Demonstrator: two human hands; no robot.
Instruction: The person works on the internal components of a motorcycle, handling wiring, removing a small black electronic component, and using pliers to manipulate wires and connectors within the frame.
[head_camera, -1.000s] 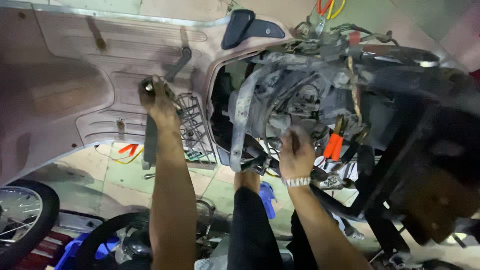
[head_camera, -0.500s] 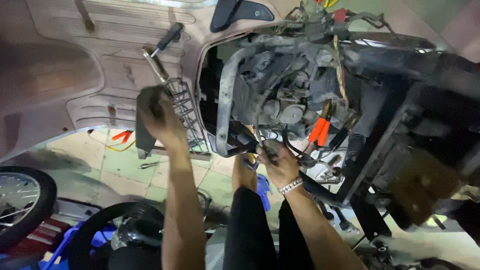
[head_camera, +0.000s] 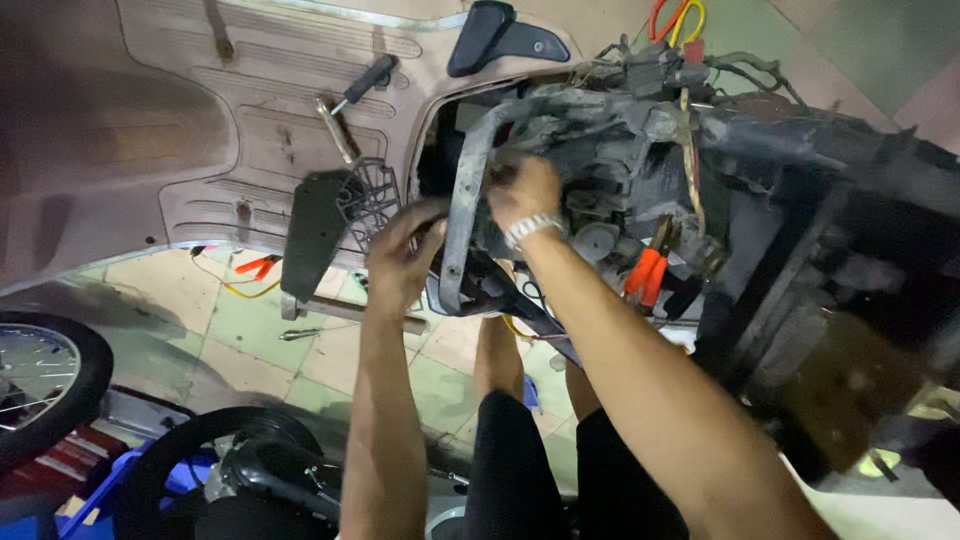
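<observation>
Panel (head_camera: 150, 130): pinkish scooter body shell, fills frame from 9 to 12 o'clock, ribbed footboard face toward camera.
Engine bay (head_camera: 620, 190): exposed, grimy, centre to 3 o'clock; hoses, wiring, red/yellow leads at 1 o'clock.
Wheel (head_camera: 35, 385): spoked, at 8 o'clock, on tiled floor (head_camera: 250, 350).
Bracket (head_camera: 465, 210): grey curved frame strap at mouth of bay, runs top to bottom, centre.
Left hand (head_camera: 400, 250): fingers curled by bracket's lower part; looks touching it, grip itself can't tell.
Right hand (head_camera: 522, 195): w/ wristband, fingers tucked into engine parts just past bracket at 12 o'clock; what it holds is hidden, can't tell.
Screwdriver (head_camera: 368, 80): black handle, resting on panel at 11 o'clock, untouched.
Pliers (head_camera: 645, 275): orange grips, hanging in bay at 3 o'clock.

Risk, as judged: fingers deep among sharp dirty parts may get pinched or cut; tugging could snag wiring nearby; screwdriver may slide off sloped panel if shell is jolted.
</observation>
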